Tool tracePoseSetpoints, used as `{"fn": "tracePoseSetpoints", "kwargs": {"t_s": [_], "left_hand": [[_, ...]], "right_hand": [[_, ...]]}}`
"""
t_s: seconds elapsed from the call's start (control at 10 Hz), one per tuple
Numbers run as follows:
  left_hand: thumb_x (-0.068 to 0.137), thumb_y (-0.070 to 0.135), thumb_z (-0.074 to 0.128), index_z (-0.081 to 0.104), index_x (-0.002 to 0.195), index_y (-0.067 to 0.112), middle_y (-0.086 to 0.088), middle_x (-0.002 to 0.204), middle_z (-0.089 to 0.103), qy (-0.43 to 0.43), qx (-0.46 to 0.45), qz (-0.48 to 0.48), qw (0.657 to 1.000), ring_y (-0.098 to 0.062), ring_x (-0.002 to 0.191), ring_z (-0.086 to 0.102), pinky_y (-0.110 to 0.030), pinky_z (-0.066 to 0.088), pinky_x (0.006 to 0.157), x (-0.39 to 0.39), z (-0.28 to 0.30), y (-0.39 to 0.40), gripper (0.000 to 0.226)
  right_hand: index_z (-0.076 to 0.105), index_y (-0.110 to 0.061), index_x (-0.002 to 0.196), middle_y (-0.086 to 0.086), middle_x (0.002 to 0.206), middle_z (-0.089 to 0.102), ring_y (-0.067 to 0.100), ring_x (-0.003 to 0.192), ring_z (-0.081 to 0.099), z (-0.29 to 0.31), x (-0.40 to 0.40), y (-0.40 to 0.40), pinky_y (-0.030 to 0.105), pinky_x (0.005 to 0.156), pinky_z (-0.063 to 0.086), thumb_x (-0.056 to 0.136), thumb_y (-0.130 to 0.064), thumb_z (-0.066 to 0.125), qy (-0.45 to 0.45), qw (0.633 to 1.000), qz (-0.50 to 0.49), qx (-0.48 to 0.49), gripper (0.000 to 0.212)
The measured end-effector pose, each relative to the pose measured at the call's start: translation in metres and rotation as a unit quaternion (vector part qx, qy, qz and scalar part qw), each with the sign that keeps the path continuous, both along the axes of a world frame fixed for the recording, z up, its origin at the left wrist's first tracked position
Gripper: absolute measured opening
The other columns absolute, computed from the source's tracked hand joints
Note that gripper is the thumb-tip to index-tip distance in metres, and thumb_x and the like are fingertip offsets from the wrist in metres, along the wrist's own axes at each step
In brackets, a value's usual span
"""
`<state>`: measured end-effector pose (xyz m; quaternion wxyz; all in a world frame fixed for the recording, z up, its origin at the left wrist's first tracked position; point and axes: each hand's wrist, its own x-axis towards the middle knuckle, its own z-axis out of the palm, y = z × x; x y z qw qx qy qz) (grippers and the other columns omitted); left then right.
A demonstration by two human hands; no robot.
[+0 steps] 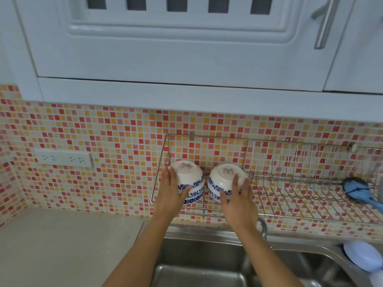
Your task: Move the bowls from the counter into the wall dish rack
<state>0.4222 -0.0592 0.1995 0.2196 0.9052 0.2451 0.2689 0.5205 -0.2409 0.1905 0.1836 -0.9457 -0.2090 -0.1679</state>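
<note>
Two white bowls with blue flower bands sit upside down at the left end of the wire wall dish rack (290,204). The left one (191,179) looks like two bowls stacked, rims nested. My left hand (173,189) wraps its left side, thumb across the blue band. The right bowl (222,179) tilts a little toward me. My right hand (238,195) holds it from the right and below, fingers against its side. Both bowls rest on or just above the rack's wires.
A blue brush (358,191) lies at the rack's right end. Below is a steel double sink (196,255) with a faucet (262,224) behind my right wrist. A pale blue dish (361,256) sits on the sink's right edge. Grey counter (62,245) lies left; outlets (63,158) on the tiled wall.
</note>
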Motion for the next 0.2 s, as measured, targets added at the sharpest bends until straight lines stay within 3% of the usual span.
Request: {"fn": "tracePoseSetpoints", "kwargs": {"t_s": [0.1, 0.2], "left_hand": [[0.095, 0.062, 0.013, -0.007, 0.152, 0.016, -0.004, 0.161, -0.007, -0.024, 0.097, -0.001, 0.995, -0.019, 0.148, -0.004, -0.036, 0.012, 0.119, -0.007, -0.016, -0.002, 0.076], [0.098, 0.056, 0.007, 0.014, 0.152, 0.010, -0.007, 0.159, 0.012, -0.032, 0.179, 0.017, 0.983, -0.023, 0.147, 0.010, -0.042, 0.007, 0.121, -0.016, -0.034, -0.010, 0.071]], "right_hand": [[0.014, -0.012, 0.154, 0.020, 0.158, 0.019, 0.033, 0.145, 0.026, -0.009, -0.015, -0.004, 0.048, 0.112, 0.030, 0.094, -0.065, 0.013, -0.044, 0.999, -0.004, -0.005, 0.079], [0.022, -0.010, 0.152, 0.010, 0.159, 0.021, 0.027, 0.147, 0.020, -0.016, -0.030, -0.008, 0.045, 0.117, 0.008, 0.095, -0.066, 0.007, -0.060, 0.998, 0.009, 0.006, 0.081]]}}
